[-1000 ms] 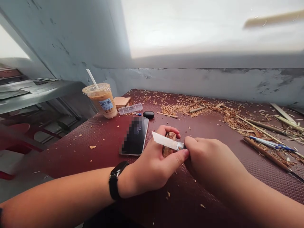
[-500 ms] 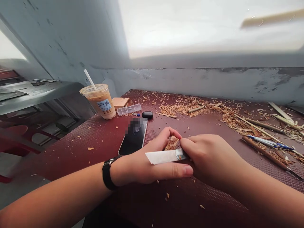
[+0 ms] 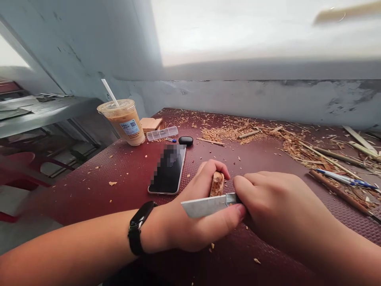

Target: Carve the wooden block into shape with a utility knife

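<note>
My left hand (image 3: 196, 218) is closed around a small piece of wood (image 3: 217, 184), whose carved end sticks up between the fingers. In my right hand (image 3: 268, 202) is a knife (image 3: 205, 205); its handle is mostly hidden by the fist. The flat blade points left and lies across the near side of the wood, above my left palm. My left thumb reaches along under the blade to the right hand and touches near the handle. A black watch (image 3: 141, 226) is on my left wrist.
Beyond my left hand lies a phone (image 3: 168, 171), with a black case (image 3: 185, 140) behind it. A cup of iced drink (image 3: 127, 127) stands near the table's left edge beside wood blocks (image 3: 151, 124) and a clear plastic box (image 3: 162, 134). Shavings (image 3: 235, 133), sticks and pens (image 3: 345, 178) spread rightward.
The blade has tilted and its flat has turned, with my left thumb now closer to the handle. The wood piece stands more upright. The view has shifted slightly.
</note>
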`<action>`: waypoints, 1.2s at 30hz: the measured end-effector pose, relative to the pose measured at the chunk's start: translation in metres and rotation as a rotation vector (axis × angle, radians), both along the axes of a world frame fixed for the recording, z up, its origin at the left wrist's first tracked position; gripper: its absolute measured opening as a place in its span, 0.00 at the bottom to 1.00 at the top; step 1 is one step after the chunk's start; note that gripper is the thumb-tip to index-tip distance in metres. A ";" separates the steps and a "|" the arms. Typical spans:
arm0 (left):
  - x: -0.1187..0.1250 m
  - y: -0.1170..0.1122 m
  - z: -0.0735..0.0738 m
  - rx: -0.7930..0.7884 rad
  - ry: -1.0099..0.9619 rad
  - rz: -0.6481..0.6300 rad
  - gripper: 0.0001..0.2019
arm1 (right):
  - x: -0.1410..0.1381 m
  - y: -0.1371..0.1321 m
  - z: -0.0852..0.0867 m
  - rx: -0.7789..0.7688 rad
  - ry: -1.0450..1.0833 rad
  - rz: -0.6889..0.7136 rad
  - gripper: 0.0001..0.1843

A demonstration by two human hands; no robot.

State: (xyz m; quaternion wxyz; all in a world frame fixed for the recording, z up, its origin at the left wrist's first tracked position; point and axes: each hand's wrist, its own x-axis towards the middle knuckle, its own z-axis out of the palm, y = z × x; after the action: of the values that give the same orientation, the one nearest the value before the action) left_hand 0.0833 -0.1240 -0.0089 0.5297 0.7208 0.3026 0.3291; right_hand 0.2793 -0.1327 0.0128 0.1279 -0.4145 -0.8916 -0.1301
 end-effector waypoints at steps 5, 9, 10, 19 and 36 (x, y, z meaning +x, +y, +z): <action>0.006 -0.002 0.003 -0.087 -0.070 0.016 0.19 | -0.007 -0.012 -0.009 0.057 0.048 -0.112 0.12; 0.008 -0.003 0.004 -0.140 -0.141 0.011 0.20 | -0.014 -0.020 -0.013 0.141 0.049 -0.143 0.14; 0.008 -0.002 0.003 -0.144 -0.145 0.013 0.21 | -0.015 -0.020 -0.014 0.149 0.042 -0.149 0.15; -0.003 0.008 0.005 0.015 0.078 -0.056 0.18 | -0.006 0.000 -0.003 0.063 -0.051 -0.078 0.09; 0.006 0.005 -0.001 -0.109 -0.131 -0.042 0.18 | -0.013 -0.014 -0.015 0.118 0.019 -0.218 0.12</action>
State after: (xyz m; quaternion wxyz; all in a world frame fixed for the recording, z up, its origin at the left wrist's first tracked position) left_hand 0.0889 -0.1186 -0.0102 0.5938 0.6739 0.2694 0.3475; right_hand 0.2666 -0.1463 -0.0018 0.1456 -0.5020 -0.8308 -0.1915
